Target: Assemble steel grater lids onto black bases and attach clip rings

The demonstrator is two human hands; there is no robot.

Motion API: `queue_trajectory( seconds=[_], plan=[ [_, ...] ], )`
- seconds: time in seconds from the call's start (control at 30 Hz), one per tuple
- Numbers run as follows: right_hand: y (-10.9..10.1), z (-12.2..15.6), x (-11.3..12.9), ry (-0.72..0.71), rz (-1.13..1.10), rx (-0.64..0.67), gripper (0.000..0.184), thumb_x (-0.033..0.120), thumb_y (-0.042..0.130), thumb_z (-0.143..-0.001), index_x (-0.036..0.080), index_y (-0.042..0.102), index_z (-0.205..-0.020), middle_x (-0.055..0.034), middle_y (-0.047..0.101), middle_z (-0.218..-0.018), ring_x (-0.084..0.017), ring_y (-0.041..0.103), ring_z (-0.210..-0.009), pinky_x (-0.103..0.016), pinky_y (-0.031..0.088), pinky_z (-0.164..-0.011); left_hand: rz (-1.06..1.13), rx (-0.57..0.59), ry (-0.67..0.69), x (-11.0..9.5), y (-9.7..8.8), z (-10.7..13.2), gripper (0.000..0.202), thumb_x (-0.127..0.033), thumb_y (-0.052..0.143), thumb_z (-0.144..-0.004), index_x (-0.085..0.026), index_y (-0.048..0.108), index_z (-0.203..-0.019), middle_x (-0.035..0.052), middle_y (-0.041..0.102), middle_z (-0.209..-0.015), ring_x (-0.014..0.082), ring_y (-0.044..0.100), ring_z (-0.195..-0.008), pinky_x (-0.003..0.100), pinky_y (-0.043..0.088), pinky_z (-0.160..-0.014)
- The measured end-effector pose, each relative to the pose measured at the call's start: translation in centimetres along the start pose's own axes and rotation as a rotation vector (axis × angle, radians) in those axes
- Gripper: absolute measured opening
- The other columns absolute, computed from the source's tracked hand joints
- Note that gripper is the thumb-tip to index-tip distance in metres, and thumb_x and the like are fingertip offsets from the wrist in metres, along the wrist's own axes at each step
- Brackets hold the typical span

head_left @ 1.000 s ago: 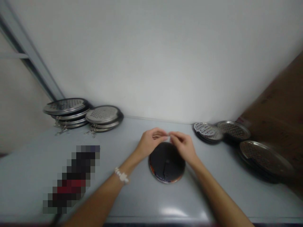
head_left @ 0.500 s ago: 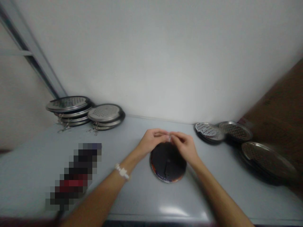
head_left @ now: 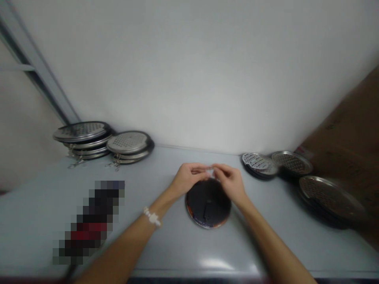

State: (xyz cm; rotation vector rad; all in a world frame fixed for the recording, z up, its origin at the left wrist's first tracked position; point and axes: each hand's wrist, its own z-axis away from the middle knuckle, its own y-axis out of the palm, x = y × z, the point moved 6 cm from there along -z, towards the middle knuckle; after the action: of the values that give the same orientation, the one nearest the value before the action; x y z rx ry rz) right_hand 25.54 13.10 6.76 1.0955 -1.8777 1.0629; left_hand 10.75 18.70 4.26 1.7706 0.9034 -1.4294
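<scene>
A round black disc [head_left: 208, 207] with a coloured rim lies flat on the grey table [head_left: 166, 244] in front of me. Both my hands hover over its far edge. My left hand [head_left: 189, 178] and my right hand [head_left: 229, 180] meet fingertip to fingertip, each pinched on a tiny pale thing between them that I cannot make out. A white beaded bracelet [head_left: 152, 217] sits on my left wrist.
Two stacks of round perforated metal discs [head_left: 83, 138] [head_left: 129, 145] stand at the back left by the wall. Several more metal discs [head_left: 260, 165] [head_left: 328, 197] lie at the right beside a brown cardboard box [head_left: 349, 146]. A pixelated dark object [head_left: 89, 223] lies at the near left.
Hardly anything has changed: both hands keep their pinch above the black disc's far edge, and only the view has wobbled slightly.
</scene>
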Motion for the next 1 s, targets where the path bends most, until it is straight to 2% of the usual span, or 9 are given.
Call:
queue_trajectory(
  seconds=[0.17,0.4,0.6,0.7,0.83,1.0],
  plan=[
    [0.2,0.1,0.3,-0.018,0.023,0.012,0.026,0.032,0.059,-0.089,0.019,0.081,-0.089,-0.0029,0.072,-0.072,-0.018,0.063,-0.068,-0.029,0.048,-0.066,-0.004,-0.033,-0.011,0.1,-0.4,-0.1,0.033,-0.034,0.09,-0.065,-0.015,0.079,-0.088,0.0073,0.081,-0.081,0.0203,0.075,-0.073,0.033,0.059,-0.075],
    [0.4,0.3,0.6,-0.028,0.04,0.027,0.025,0.03,0.059,-0.09,0.02,0.082,-0.091,-0.0045,0.075,-0.078,-0.019,0.065,-0.071,-0.029,0.049,-0.07,-0.003,-0.098,-0.053,0.5,-0.6,0.2,0.032,-0.031,0.092,-0.063,-0.014,0.077,-0.086,0.0087,0.081,-0.084,0.0205,0.075,-0.077,0.032,0.058,-0.077],
    [1.1,0.7,1.0,-0.031,0.027,0.056,0.024,0.031,0.061,-0.09,0.02,0.082,-0.092,-0.0047,0.076,-0.079,-0.019,0.067,-0.072,-0.029,0.051,-0.069,0.053,-0.153,-0.078,1.4,-1.1,0.2,0.038,-0.032,0.095,-0.059,-0.015,0.07,-0.083,0.0056,0.078,-0.078,0.0185,0.074,-0.074,0.032,0.057,-0.077],
    [1.2,0.7,1.0,-0.026,0.018,0.044,0.024,0.032,0.061,-0.09,0.02,0.082,-0.091,-0.0044,0.076,-0.077,-0.019,0.066,-0.071,-0.029,0.052,-0.069,0.09,-0.112,-0.083,1.2,-0.8,0.1,0.04,-0.032,0.095,-0.059,-0.015,0.07,-0.086,0.0064,0.079,-0.083,0.0188,0.074,-0.078,0.033,0.057,-0.083],
    [0.7,0.5,0.6,-0.009,0.003,0.013,0.024,0.033,0.061,-0.089,0.02,0.081,-0.091,-0.0035,0.074,-0.074,-0.019,0.066,-0.069,-0.03,0.052,-0.068,0.135,-0.025,-0.1,0.4,-0.2,0.1,0.04,-0.038,0.09,-0.067,-0.013,0.077,-0.096,0.011,0.08,-0.097,0.0205,0.075,-0.088,0.034,0.057,-0.088],
    [0.4,0.3,0.3,0.013,-0.022,-0.003,0.024,0.033,0.061,-0.088,0.019,0.081,-0.089,-0.0021,0.072,-0.071,-0.018,0.064,-0.067,-0.029,0.051,-0.067,0.129,-0.041,-0.111,0.3,-0.5,0.1,0.036,-0.036,0.091,-0.066,-0.012,0.078,-0.09,0.0086,0.08,-0.084,0.0178,0.073,-0.076,0.03,0.057,-0.077]
  ],
)
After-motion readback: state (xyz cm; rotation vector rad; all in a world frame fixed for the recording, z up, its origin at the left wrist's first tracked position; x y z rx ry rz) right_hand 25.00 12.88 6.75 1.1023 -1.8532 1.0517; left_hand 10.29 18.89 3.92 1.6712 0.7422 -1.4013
